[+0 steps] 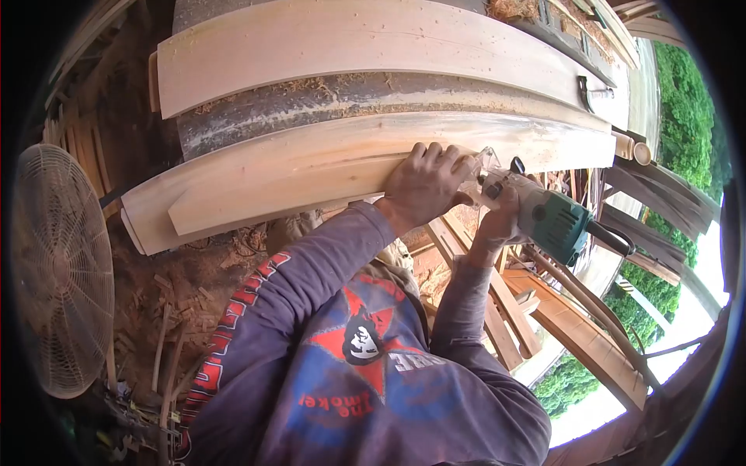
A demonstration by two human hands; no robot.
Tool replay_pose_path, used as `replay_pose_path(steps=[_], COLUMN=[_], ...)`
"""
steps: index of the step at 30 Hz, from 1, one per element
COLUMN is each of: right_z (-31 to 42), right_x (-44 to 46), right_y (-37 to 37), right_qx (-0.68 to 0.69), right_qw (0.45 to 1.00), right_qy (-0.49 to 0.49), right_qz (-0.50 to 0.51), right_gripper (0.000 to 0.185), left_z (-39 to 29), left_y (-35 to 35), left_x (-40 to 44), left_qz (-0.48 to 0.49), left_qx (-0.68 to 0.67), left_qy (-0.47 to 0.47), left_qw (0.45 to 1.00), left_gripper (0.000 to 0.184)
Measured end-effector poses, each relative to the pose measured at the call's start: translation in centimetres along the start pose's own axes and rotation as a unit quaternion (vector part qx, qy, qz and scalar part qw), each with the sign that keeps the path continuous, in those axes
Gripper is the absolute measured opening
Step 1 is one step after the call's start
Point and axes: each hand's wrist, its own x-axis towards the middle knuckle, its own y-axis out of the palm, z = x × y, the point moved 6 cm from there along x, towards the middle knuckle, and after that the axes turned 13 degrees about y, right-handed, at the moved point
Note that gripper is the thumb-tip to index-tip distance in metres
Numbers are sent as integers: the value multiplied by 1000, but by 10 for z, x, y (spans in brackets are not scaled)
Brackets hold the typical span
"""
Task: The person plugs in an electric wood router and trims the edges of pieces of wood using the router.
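Observation:
My right hand (500,216) is wrapped round the body of a teal and silver trim router (556,221), its cord running off to the right. The tool lies on its side against the near edge of a long pale board (334,159). My left hand (427,180) is closed at the router's clear base, with curled fingers over the board and the thumb beside the base. Its fingertips are partly hidden, as is the router bit. A narrower wooden piece (272,194) lies along the board's near side, ending in a slanted cut on the left.
Another curved board (357,46) lies farther back on the dark, shaving-strewn bench (256,116). A clamp (584,93) sits at its right end. A large caged fan (64,272) stands left. Planks (575,334) lean at the right, and shavings cover the floor.

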Motion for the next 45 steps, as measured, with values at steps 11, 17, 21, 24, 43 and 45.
replay_pose_path(steps=[11,17,21,24,43,45], right_z=[2,-5,-3,3,4,2], right_x=[23,41,38,36,41,40], right_y=[17,14,20,26,43,42], right_qx=[6,-35,-18,-6,36,38], right_qw=[998,994,992,988,978,977], right_qy=[-40,-65,-102,-124,-99,-94], right_qz=[48,81,72,90,180,187], right_gripper=[59,54,49,50,71,70], left_z=[6,8,8,8,12,12], left_y=[10,8,8,3,2,3], left_x=[7,9,7,9,7,6], left_qz=[29,-3,1,-48,-21,-42], left_qx=[13,3,14,16,-19,-16], left_qy=[-31,-43,-48,-56,-76,-85], left_qw=[999,999,999,997,997,995], left_gripper=[56,45,39,15,50,57])
